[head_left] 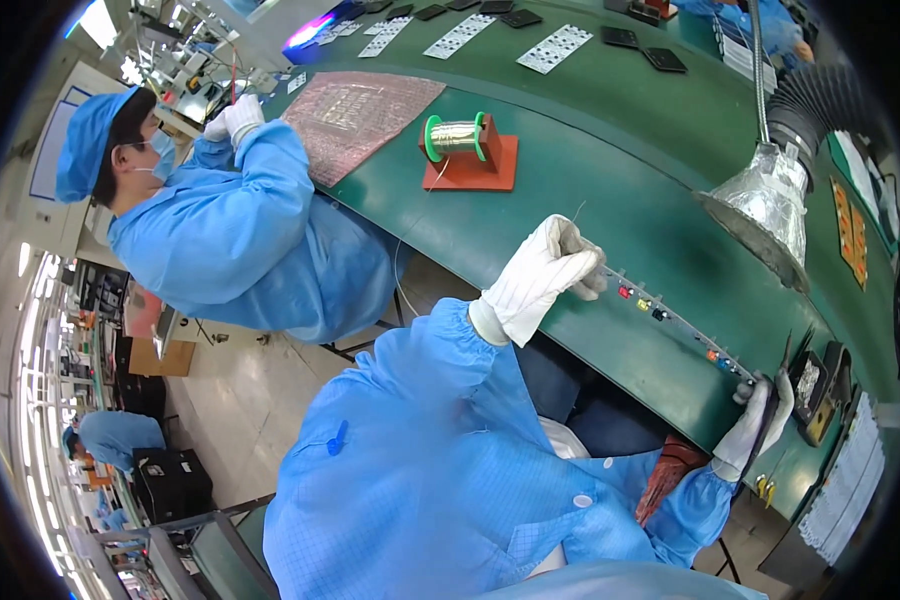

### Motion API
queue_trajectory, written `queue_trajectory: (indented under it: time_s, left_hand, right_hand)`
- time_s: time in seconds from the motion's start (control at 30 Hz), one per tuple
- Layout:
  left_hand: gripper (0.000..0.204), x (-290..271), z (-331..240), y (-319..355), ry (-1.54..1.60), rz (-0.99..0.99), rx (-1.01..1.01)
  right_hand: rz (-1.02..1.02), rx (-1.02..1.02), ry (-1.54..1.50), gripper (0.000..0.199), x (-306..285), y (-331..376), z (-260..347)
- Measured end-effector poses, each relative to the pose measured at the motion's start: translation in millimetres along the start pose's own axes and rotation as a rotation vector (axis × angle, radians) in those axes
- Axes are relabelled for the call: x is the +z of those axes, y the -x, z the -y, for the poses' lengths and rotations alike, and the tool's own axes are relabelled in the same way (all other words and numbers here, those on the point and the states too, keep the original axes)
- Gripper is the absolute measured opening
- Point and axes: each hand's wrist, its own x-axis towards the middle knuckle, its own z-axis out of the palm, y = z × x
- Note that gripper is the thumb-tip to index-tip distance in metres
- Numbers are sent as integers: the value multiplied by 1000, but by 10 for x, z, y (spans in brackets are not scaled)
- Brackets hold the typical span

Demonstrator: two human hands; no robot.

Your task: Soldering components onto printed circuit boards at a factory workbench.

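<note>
Right of the wire spool (454, 137), the thin strip (684, 326) spans above the worktop (610, 160) between left hand (543, 277) and right hand (749, 428), each pinching an end. It looks light, stiffish, fragile; its edges seem the safest hold, sparing the coloured parts (626, 292).

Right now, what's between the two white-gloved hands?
A narrow circuit board strip with small coloured parts, stretching from the left hand to the right hand. The head view shows it.
</note>
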Motion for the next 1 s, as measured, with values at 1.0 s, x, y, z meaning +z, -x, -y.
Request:
queue_trajectory:
  time_s: [1.0]
  left_hand:
    - [19, 143, -81, -2626, 248, -639, 375]
  right_hand:
    - [50, 116, 196, 26, 81, -3, 177]
